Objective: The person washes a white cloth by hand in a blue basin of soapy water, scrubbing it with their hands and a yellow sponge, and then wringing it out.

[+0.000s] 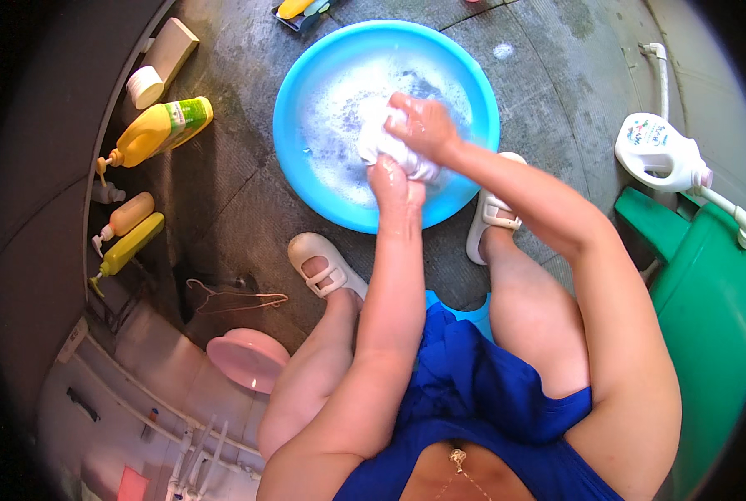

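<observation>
A round blue plastic basin [288, 156] stands on the floor before me, holding sudsy water [338, 169] topped with white foam. Over the water, both hands grip a bunched white cloth [376, 139]. My left hand [393, 181] is closed around its lower end, thumb on top. At the upper right of the cloth is my right hand [426, 128], its fingers curled over the fabric and slightly blurred. Both hands look wet. Folds and fingers hide part of the cloth, so what kind of cloth it is cannot be made out.
To the left are a yellow pump bottle [154, 131], two smaller pump bottles [132, 214], a wire hanger [241, 299] and a pink basin [248, 360]. On the right stand a white detergent jug [658, 153], a white pipe [664, 81] and a green plastic container [711, 313]. My shoes [323, 266] flank the basin.
</observation>
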Available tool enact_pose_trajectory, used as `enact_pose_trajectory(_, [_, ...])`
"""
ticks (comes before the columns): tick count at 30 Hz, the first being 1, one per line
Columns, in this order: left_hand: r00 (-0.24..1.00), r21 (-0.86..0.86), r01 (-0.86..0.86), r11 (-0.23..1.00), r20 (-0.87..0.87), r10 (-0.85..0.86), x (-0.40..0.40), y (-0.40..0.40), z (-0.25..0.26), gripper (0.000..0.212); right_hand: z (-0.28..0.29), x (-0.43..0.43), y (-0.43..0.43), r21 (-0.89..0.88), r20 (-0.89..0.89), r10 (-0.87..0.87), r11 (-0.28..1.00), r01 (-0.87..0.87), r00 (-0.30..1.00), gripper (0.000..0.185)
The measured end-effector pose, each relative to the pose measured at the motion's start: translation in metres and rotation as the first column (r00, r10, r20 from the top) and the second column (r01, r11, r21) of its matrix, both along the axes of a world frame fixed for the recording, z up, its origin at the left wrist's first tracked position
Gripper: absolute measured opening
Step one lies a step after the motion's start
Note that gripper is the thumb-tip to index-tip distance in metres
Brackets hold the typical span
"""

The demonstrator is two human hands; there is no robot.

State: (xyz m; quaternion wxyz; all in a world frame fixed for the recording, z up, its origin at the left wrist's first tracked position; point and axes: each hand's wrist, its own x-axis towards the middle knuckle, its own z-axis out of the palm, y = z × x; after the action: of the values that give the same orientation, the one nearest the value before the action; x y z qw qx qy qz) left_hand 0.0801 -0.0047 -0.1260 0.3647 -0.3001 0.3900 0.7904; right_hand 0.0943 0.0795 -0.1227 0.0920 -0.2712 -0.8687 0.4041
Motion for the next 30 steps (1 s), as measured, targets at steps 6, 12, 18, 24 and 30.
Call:
enact_pose_trajectory(6, [0.975,0.264,-0.059,0.963,0.221,-0.001,-0.003,-0.006,-0.006,0.029,0.012,0.017,-0.011,-0.016,0.059,0.152,0.988,-0.151,0.987,0.036])
enact_pose_trajectory(12, [0.988,0.493,0.049,0.869,-0.154,0.032,-0.022,-0.038,-0.021,0.031,0.045,0.007,-0.047,0.021,-0.287,0.223,0.974,-0.226,0.932,0.03])
enact_pose_trajectory(18, [0.999,-0.033,-0.034,0.999,-0.033,0.033,-0.009,-0.007,0.017,0.03,-0.007,0.012,0.021,-0.2,0.12,0.075,0.978,-0.05,0.99,0.031])
enact_pose_trajectory(24, [0.998,0.129,-0.058,0.99,-0.002,0.059,-0.026,-0.023,0.031,0.037,0.018,0.024,0.044,-0.963,-0.085,-0.423,0.266,0.034,0.902,0.048])
enact_pose_trajectory(30, [0.84,-0.547,0.186,0.816,-0.343,-0.421,0.004,-0.031,-0.007,0.047,-0.006,0.033,0.044,-0.962,0.042,-0.266,0.248,0.111,0.963,0.07])
